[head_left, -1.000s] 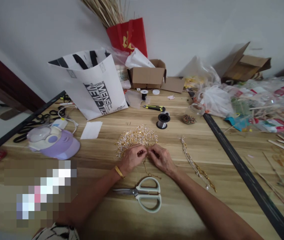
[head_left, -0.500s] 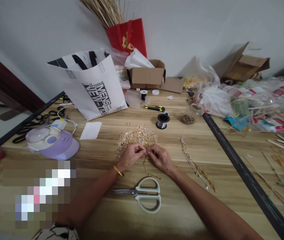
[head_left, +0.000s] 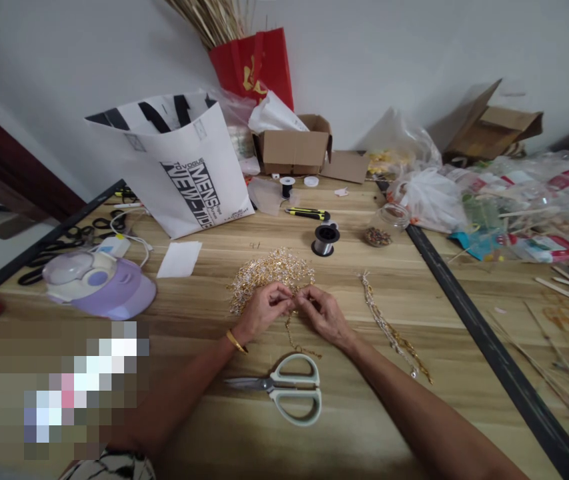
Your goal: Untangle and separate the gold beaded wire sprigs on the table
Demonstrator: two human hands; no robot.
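Both hands sit close together near the middle of the desk [head_left: 214, 427]. The left hand [head_left: 263, 310] and the right hand [head_left: 323, 315] have their fingertips pressed together, pinching a thin gold chain [head_left: 294, 337] between them. The chain hangs down from the fingers and lies on the wood, with its end curling toward the scissors [head_left: 289, 393]. The scissors lie flat, just below the hands, closer to the near edge of the desk. A pile of gold bits [head_left: 269, 273] sits right behind the hands and touches them. A long beaded strand [head_left: 389, 327] lies to the right, apart from the hands. A spool of wire [head_left: 325, 240] stands farther back.
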